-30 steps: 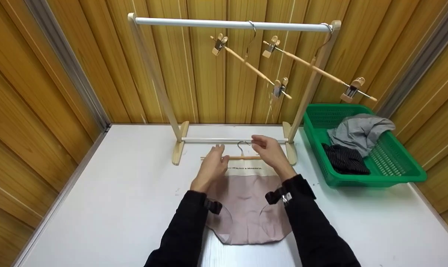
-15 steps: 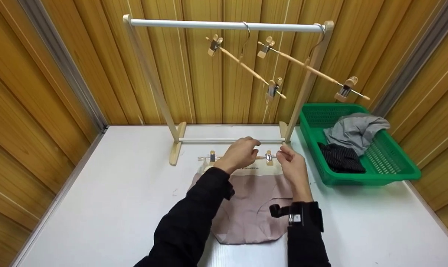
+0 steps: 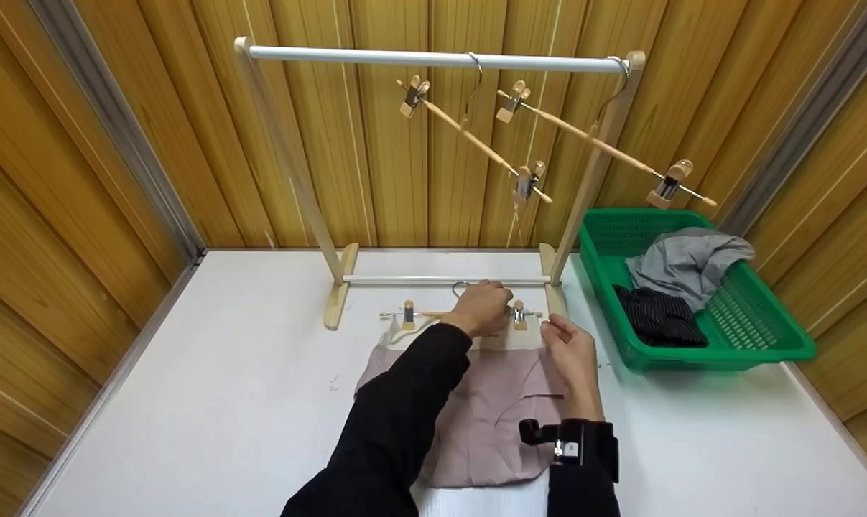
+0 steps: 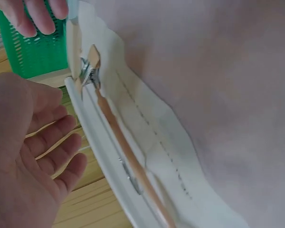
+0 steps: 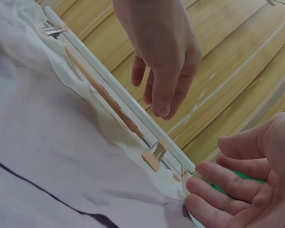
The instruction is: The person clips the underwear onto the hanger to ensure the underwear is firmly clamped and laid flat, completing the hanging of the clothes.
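A mauve garment (image 3: 487,431) with a cream, lettered waistband (image 5: 116,135) lies flat on the white table. Along its waistband runs a wooden clip hanger (image 4: 121,135), its left clip (image 3: 408,314) and right clip (image 3: 519,314) both over the cream fabric. My left hand (image 3: 482,309) hovers over the hanger beside the right clip, fingers loosely bent and holding nothing in the left wrist view. At the waistband's right corner is my right hand (image 3: 573,355), its fingers relaxed; whether the fingertips touch the cloth I cannot tell.
Behind the garment stands a rack with a white top rail (image 3: 361,55) and a low white bar (image 3: 397,279). Two bare clip hangers hang from it, including the middle one (image 3: 469,134). At right, a green basket (image 3: 745,353) holds grey cloth (image 3: 692,262) and black striped cloth (image 3: 659,316).
My left hand has moved right from the hanger's left end to near the right clip. My right hand has shifted right and down to the waistband's corner, and both clips are now uncovered.
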{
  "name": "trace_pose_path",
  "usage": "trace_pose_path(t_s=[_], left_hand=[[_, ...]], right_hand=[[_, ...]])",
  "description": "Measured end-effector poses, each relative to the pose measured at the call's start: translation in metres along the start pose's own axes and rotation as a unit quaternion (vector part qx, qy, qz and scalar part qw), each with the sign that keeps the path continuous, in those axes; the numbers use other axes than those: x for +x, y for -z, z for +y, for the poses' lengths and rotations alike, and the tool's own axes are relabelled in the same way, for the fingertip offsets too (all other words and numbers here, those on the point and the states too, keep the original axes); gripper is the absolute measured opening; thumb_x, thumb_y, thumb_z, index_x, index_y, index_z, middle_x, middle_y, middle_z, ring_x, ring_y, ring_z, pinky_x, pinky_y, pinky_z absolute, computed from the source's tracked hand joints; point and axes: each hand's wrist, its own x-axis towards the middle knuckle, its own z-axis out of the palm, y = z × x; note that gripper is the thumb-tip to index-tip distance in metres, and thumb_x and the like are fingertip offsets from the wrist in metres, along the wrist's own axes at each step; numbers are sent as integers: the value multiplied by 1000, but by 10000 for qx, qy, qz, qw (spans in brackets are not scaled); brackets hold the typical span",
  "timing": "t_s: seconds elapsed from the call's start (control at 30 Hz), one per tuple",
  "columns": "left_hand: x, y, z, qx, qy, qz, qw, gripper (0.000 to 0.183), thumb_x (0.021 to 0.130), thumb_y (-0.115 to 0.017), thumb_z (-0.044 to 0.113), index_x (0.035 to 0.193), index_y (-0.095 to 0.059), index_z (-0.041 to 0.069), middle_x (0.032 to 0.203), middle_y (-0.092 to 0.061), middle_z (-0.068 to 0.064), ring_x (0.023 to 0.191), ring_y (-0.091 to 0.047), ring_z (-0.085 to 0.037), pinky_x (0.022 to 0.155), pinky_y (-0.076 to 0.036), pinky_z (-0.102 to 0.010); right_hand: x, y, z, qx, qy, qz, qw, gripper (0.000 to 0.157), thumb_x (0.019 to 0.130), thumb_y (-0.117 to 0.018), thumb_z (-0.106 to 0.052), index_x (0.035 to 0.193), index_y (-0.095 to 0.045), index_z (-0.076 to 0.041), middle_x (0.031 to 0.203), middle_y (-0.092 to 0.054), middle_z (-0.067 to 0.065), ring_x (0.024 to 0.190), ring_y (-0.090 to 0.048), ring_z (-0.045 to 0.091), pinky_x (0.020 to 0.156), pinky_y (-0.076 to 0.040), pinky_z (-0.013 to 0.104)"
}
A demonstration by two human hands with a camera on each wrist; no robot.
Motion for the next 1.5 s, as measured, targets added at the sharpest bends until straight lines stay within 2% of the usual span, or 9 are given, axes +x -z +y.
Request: trace_pose_path(t_s=[0.23, 0.4, 0.53, 0.67, 0.83, 1.0, 1.17, 1.33, 1.5], left_hand=[[10, -22, 3, -1360, 554, 441, 9882, 22, 98, -63, 18, 84, -72, 3, 84, -72, -10, 84, -68, -28, 77, -53, -40], [12, -34, 8, -1488, 950, 554, 9827, 22, 99, -62, 18, 91, -77, 5, 94, -75, -9, 96, -67, -32, 82, -53, -41], [13, -41, 8, -1780, 946, 794, 9763, 21, 97, -61, 16, 99, -79, 7, 100, -76, -6, 100, -64, -31, 87, -50, -39], [14, -47, 5, -2154, 935, 907, 9678, 21, 97, -61, 15, 98, -80, 8, 97, -77, -2, 97, -62, -28, 86, -47, -37], [16, -51, 3, -2235, 971, 951, 9652, 20, 97, -62, 15, 95, -80, 8, 92, -76, -1, 92, -62, -27, 83, -47, -37], [15, -50, 4, -2305, 983, 818, 9646, 20, 97, -61, 15, 95, -80, 9, 90, -76, 0, 91, -63, -25, 85, -47, -37], [14, -45, 6, -2570, 1052, 532, 9592, 21, 99, -60, 17, 100, -79, 9, 93, -75, 1, 92, -64, -21, 88, -47, -33], [14, -34, 0, -3038, 1317, 16, 9436, 21, 102, -58, 20, 107, -75, 9, 98, -74, 0, 89, -64, -15, 84, -49, -31], [11, -27, 0, -3534, 1470, -194, 9236, 25, 103, -56, 22, 116, -70, 6, 108, -72, -4, 99, -64, -17, 89, -50, -32]], right_hand=[[9, -5, 7, 346, -104, -100, 9993, 46, 101, -57, -3, 143, -47, 13, 136, -55, 34, 100, -65, 19, 73, -53, 18], [14, -8, 10, 306, -152, -269, 9991, 46, 102, -54, 0, 144, -44, 14, 138, -51, 36, 100, -67, 22, 77, -57, 23], [15, -11, 11, -55, -16, -317, 9995, 45, 100, -55, 0, 143, -48, 12, 139, -50, 36, 97, -68, 22, 76, -57, 23], [16, -12, 11, -492, 58, -211, 9985, 44, 99, -57, -2, 141, -52, 10, 141, -50, 34, 91, -68, 18, 71, -55, 19], [18, -14, 10, -837, 118, -223, 9962, 46, 98, -59, -3, 142, -52, 9, 139, -53, 32, 85, -68, 16, 67, -54, 19], [21, -15, 12, -1573, 256, -147, 9871, 46, 97, -61, -7, 140, -54, 8, 123, -66, 26, 91, -67, 22, 69, -52, 22], [20, -14, 13, -2210, 501, -22, 9740, 46, 96, -66, -14, 134, -59, 11, 108, -73, 21, 100, -67, 34, 86, -52, 39], [21, -16, 13, -2409, 593, 28, 9687, 42, 94, -69, -14, 127, -64, 10, 107, -71, 22, 104, -64, 38, 93, -48, 49], [21, -16, 17, -2330, 743, 228, 9694, 27, 91, -70, -13, 110, -72, 6, 95, -67, 16, 94, -61, 35, 85, -46, 46]])
